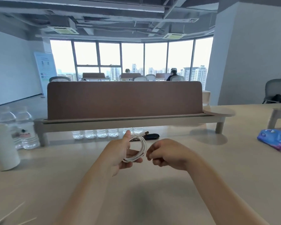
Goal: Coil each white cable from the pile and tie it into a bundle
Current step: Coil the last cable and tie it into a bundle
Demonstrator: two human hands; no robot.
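The white cable coil is gripped by the left hand; the right hand, at its 3 o'clock, is curled, hold unclear.

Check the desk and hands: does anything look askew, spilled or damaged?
Nothing stands out. The left hand holds the white cable in a neat coil, the right hand curled beside it. The water bottles stand upright, nothing is spilled, and the blue packet lies at the right of the desk.

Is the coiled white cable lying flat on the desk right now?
No, the left hand holds the white cable as a coil, lifted off the desk.
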